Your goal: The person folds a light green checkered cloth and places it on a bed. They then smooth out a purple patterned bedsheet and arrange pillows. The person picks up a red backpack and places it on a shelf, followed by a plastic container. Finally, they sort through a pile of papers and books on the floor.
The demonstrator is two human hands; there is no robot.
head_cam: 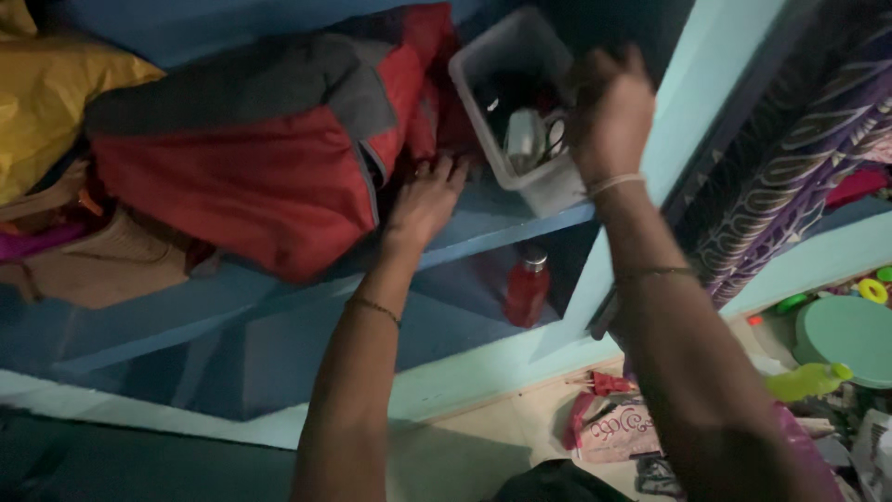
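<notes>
Nearest the camera, two bare forearms rise from the bottom edge toward a blue shelf (502,228). The right hand (609,116) reaches up to a clear rectangular plastic box (548,181) that stands at the shelf's right end; its fingers curl over the box's right rim, at or just inside the opening, but whether they pinch anything there cannot be told. In the box lie a small white object and what look like scissors (544,138), just left of those fingers. The left hand (426,203) lies flat on the shelf with fingers spread and loose, grasping nothing, fingertips touching the edge of a red and grey fabric bag (269,158) beside the box. A yellow cloth bundle (46,102) sits further left. On the shelf below stands a red bottle with a silver cap (527,286). Far right, a patterned purple cloth (790,149) hangs.
</notes>
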